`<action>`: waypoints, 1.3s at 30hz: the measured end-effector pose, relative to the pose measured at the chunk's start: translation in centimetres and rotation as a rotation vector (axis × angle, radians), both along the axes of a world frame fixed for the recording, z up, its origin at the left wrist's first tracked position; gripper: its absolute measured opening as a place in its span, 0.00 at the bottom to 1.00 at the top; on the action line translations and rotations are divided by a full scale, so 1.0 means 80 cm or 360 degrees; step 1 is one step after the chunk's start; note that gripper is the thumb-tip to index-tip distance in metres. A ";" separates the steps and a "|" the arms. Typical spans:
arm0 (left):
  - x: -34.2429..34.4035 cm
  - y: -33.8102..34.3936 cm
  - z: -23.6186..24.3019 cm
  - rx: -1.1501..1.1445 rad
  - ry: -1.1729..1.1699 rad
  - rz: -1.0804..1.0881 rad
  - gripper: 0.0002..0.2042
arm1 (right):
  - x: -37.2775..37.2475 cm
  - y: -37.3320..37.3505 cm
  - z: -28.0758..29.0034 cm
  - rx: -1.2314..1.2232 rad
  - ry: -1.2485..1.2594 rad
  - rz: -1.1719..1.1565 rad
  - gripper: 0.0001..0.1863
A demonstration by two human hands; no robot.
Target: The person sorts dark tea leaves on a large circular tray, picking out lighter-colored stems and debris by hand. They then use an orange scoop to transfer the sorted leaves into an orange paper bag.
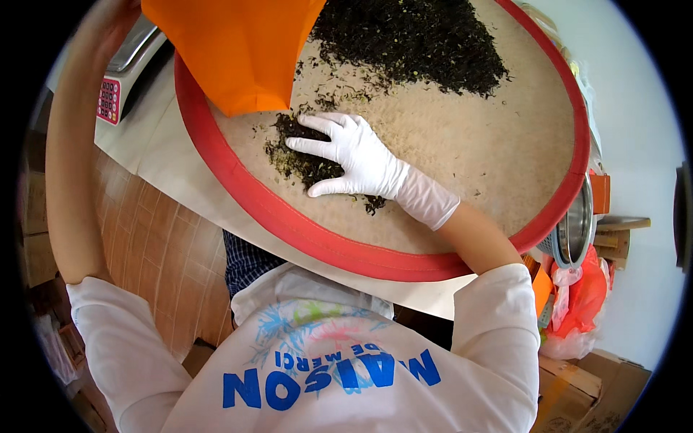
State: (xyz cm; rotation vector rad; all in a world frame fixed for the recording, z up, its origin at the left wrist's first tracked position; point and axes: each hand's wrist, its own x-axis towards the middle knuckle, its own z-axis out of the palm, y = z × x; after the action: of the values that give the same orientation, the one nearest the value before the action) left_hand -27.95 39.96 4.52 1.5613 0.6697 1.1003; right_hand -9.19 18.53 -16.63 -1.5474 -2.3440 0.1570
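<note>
My right hand [339, 151], in a white glove, lies with fingers spread on a small heap of dark dried leaves [317, 172] mixed with pale bits. That heap rests near the left side of a large round tray [462, 155] with a red cloth rim. An orange bag [238, 50] with creased sides reaches over the tray's left rim, its lower end just beyond my fingertips. My left hand [119, 13] is cut by the upper edge beside the bag; its fingers are hidden. A larger pile of the dark leaves [411, 43] covers the far part of the tray.
A scale [133, 61] with a pink keypad stands left of the tray, on the pale-covered table [162, 155]. At the right are a metal bowl [580, 224], a red plastic bag [583, 292] and cardboard boxes [606, 390]. Wooden flooring [173, 245] shows at the left.
</note>
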 end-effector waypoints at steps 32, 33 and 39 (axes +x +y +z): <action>0.071 -0.024 0.011 0.0022 0.0443 -0.0476 0.18 | 0.017 0.094 0.270 -0.0037 0.1465 -0.0801 0.24; 0.068 -0.025 0.013 -0.0033 0.0452 -0.0488 0.19 | 0.023 0.097 0.262 -0.0006 0.1341 -0.0715 0.24; 0.046 -0.001 -0.006 -0.0006 0.0373 -0.0456 0.18 | 0.014 0.059 0.301 -0.0023 0.0910 -0.0400 0.21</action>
State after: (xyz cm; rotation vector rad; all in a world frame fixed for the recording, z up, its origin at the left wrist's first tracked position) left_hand -24.30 39.89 4.06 1.7373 0.5788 0.7107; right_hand -8.08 23.21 7.45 -1.5348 -1.7000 0.4848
